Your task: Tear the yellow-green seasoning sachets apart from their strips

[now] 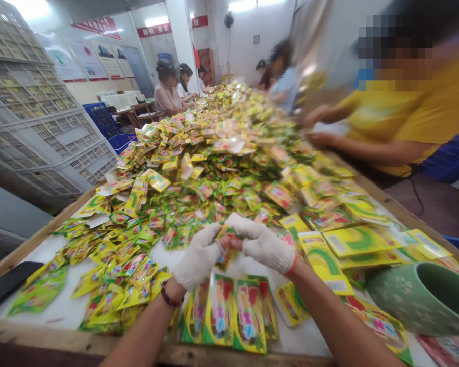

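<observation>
Left hand (199,257) and right hand (262,244), both in white knit gloves, fingertips pinched together on one small sachet (225,250) held just above the worktop (67,308). Directly below the sachet: row of larger flat packets (229,313) fanned near the worktop's front edge. Beyond it: sprawling heap of sachets (214,153). Right of the packets: green cup (424,298). Likely hazards: glove fabric slipping on glossy film, dropping the sachet back among look-alikes; forearm nudging the cup.

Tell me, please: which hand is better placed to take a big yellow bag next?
Probably the right hand. The big yellow bags lie just beside it on the right, while the left hand is farther away, across the small packet both hands pinch.
</observation>
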Available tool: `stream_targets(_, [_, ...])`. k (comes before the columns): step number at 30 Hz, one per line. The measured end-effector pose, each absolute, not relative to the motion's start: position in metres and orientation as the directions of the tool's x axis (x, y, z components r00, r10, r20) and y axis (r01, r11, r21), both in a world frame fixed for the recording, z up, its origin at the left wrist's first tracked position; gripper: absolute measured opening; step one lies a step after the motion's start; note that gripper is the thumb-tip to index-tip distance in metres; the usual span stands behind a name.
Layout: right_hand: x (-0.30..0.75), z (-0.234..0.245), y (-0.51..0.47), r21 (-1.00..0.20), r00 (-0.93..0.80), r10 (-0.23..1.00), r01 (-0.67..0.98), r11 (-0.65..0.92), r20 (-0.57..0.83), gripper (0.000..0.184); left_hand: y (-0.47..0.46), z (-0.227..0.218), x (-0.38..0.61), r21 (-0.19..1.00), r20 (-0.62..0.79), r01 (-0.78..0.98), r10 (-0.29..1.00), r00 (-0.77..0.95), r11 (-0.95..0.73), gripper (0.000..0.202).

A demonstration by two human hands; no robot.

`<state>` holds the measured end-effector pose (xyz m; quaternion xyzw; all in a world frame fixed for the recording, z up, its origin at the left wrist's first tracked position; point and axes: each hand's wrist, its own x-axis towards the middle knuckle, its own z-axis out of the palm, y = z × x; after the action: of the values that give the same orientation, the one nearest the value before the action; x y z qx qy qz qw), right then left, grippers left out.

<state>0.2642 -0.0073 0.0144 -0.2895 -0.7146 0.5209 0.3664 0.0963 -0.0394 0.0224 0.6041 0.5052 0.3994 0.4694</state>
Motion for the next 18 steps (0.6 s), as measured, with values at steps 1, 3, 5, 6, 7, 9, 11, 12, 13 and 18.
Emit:
stream_targets(1, [0.262,0.013,-0.008,-0.967,-0.524,0.823,-0.004,0.255,0.219,0.02,-0.039,0.021,0.099,0.982,0.024,0.18,0.989,0.144,-0.05,0.025])
stream_targets(3, [0.256,0.012,-0.01,-0.979,-0.355,0.913,-0.097,0.178,0.201,0.029,-0.037,0.018,0.103,0.996,0.078,0.034,0.995,0.058,-0.08,0.034])
stream_targets(5, [0.249,0.011,-0.013,-0.971,-0.176,0.972,-0.21,0.116,0.154,0.035,-0.036,0.016,0.104,0.989,0.116,-0.09,0.993,-0.024,-0.118,0.049])
stream_targets(6, [0.246,0.011,-0.015,-0.963,-0.12,0.983,-0.249,0.106,0.139,0.036,-0.036,0.016,0.104,0.983,0.125,-0.127,0.991,-0.035,-0.129,0.054])
stream_targets(7, [0.244,0.01,-0.016,-0.957,-0.092,0.986,-0.268,0.11,0.139,0.035,-0.036,0.016,0.102,0.98,0.128,-0.15,0.992,-0.019,-0.129,0.057])
stream_targets(9, [0.242,0.009,-0.017,-0.957,-0.105,0.981,-0.259,0.13,0.161,0.03,-0.037,0.016,0.098,0.982,0.111,-0.16,0.991,0.078,-0.098,0.058])
stream_targets(11, [0.243,0.01,-0.017,-0.967,-0.166,0.972,-0.22,0.13,0.169,0.024,-0.038,0.017,0.092,0.989,0.079,-0.133,0.983,0.166,-0.057,0.054])
stream_targets(12, [0.245,0.01,-0.017,-0.975,-0.206,0.966,-0.187,0.119,0.157,0.021,-0.039,0.018,0.089,0.993,0.063,-0.112,0.979,0.193,-0.042,0.049])
stream_targets(13, [0.247,0.011,-0.017,-0.984,-0.243,0.96,-0.143,0.108,0.141,0.018,-0.038,0.018,0.086,0.996,0.051,-0.089,0.976,0.212,-0.032,0.042])
stream_targets(18, [0.255,0.019,-0.019,-0.995,-0.243,0.966,0.006,0.098,0.094,0.018,-0.037,0.02,0.087,0.993,0.074,-0.1,0.982,0.174,-0.057,0.033])
